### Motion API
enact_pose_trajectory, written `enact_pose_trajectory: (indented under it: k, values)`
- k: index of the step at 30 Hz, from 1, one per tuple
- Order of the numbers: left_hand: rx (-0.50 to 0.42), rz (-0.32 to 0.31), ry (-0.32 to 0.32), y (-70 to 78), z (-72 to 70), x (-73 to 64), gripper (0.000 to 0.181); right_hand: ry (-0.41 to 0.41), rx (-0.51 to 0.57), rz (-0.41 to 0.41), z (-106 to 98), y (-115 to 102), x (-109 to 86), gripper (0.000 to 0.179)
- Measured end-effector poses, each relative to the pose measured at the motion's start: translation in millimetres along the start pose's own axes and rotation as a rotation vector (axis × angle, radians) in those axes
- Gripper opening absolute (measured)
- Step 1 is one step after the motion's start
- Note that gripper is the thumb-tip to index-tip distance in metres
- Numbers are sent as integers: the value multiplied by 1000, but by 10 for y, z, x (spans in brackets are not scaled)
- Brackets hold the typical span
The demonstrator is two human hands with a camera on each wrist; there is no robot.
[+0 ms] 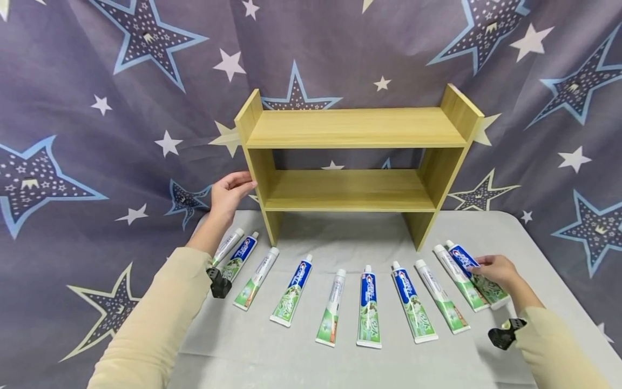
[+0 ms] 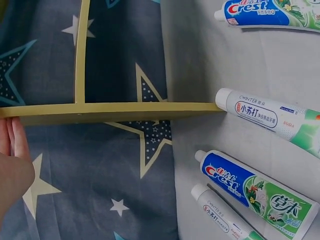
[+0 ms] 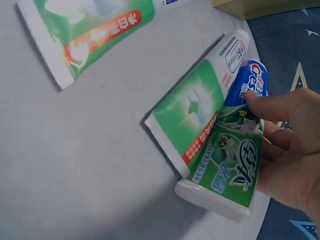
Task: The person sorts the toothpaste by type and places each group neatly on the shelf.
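My right hand (image 1: 497, 270) pinches a blue-and-green Crest toothpaste tube (image 3: 230, 155) at the far right of the row. The thumb lies on its printed face and the other fingers are at its side, partly hidden. That tube slightly overlaps a white-and-green toothpaste tube (image 3: 192, 110) beside it. At the left, my left hand (image 1: 229, 197) touches the outer side of a two-tier wooden shelf (image 1: 352, 189) with its fingers fairly straight. In the left wrist view, those fingers (image 2: 19, 140) rest against the side panel.
Several more toothpaste tubes (image 1: 369, 308) lie fanned in an arc on the grey tabletop (image 1: 340, 237), caps toward the shelf. Two tubes lie under the left forearm, one being a Crest tube (image 2: 255, 192). A star-patterned curtain (image 1: 194, 108) hangs behind the shelf.
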State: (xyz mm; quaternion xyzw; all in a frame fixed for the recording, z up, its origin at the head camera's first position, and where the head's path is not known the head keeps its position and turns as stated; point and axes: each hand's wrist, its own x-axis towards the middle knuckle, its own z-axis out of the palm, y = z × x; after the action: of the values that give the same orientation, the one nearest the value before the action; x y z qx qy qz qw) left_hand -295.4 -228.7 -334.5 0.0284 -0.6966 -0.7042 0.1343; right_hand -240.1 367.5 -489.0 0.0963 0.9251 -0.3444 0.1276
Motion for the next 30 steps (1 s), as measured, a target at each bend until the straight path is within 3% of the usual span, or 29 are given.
enact_pose_trajectory:
  k: [11, 19, 30]
  values:
    - [-26, -28, 12, -23, -5, 15, 19, -34, 108, 2, -72, 28, -65, 63]
    - [-46, -19, 19, -22, 1, 7, 18, -49, 177, 101, -67, -123, -162, 64]
    - [-46, -2, 19, -46, 8, 17, 21, -104, 330, 160, 2, -199, -305, 71]
